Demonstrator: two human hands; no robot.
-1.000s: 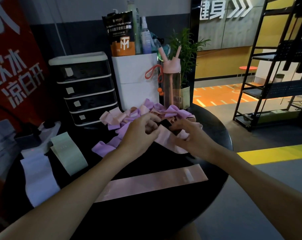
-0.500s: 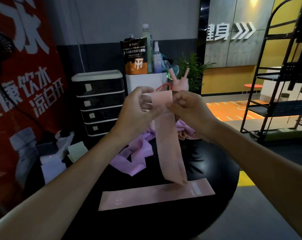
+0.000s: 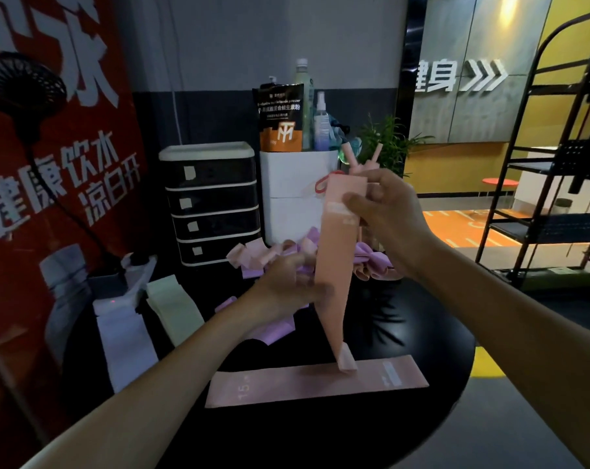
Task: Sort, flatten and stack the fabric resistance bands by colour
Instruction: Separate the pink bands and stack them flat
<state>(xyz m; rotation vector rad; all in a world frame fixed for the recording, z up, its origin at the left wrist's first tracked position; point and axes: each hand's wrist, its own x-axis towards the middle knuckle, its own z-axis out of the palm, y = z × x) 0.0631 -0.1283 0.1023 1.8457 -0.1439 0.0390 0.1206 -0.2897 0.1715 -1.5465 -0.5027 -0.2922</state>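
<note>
My right hand (image 3: 385,218) pinches the top of a pink band (image 3: 334,265) that hangs straight down, its lower tip just above a flat pink band (image 3: 287,384) lying on the round black table (image 3: 422,333). Lower down, my left hand (image 3: 287,286) holds the hanging band's left edge at mid-length. Behind my hands lies a tangled heap of pink and purple bands (image 3: 263,257). On the table's left lie a flat pale green band (image 3: 175,306) and a flat white band (image 3: 122,346).
A black drawer unit (image 3: 212,204) and a white box (image 3: 293,201) holding a pouch and bottles stand at the back, beside a pink bottle and a plant. A small fan on a stalk stands far left. A black metal rack (image 3: 540,198) is on the right.
The pink band came up out of the heap and now hangs from my right hand. My left hand dropped from the band's top to its middle.
</note>
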